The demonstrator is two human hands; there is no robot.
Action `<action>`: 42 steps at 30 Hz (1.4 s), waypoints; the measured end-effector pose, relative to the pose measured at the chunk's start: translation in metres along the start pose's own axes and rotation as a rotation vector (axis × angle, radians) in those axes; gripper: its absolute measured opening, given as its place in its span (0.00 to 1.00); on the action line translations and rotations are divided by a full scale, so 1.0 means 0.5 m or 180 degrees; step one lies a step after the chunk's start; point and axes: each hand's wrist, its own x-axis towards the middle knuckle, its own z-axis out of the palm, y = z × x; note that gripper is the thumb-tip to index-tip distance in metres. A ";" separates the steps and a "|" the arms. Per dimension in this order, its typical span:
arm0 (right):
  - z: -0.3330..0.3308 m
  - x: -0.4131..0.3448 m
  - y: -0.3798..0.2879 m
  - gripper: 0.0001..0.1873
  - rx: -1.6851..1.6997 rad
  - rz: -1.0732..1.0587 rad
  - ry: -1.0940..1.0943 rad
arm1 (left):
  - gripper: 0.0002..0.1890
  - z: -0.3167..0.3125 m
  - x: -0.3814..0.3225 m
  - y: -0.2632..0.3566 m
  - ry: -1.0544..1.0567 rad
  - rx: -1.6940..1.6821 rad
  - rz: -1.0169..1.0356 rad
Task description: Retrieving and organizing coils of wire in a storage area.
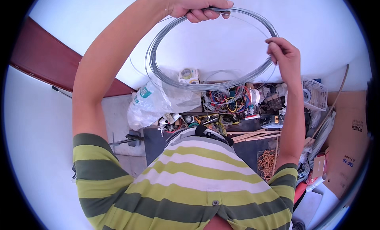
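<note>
A large coil of thin grey metal wire (196, 86) hangs upright in front of the white wall. My left hand (203, 5) grips its top, with the fingers wrapped around the bundled strands. At the coil's right side, my right hand (282, 53) has its thumb and forefinger pinched on the wire; whether they hold one strand or several is hard to tell. A loose strand crosses inside the loop between the two hands. Thinner loops stray outside the bundle on the left.
Below the coil lie a clear plastic bag (148, 103), a box with a tape roll picture (188, 76) and tangled coloured cables (228, 100). Wooden strips (252, 135), orange cord (267, 161), a white plastic basket (319, 94) and cardboard (347, 117) are to the right.
</note>
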 end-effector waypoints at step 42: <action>0.573 -0.272 0.378 0.23 0.6980 0.2618 -0.0632 | 0.16 0.061 -0.041 0.158 0.2170 0.0217 0.0286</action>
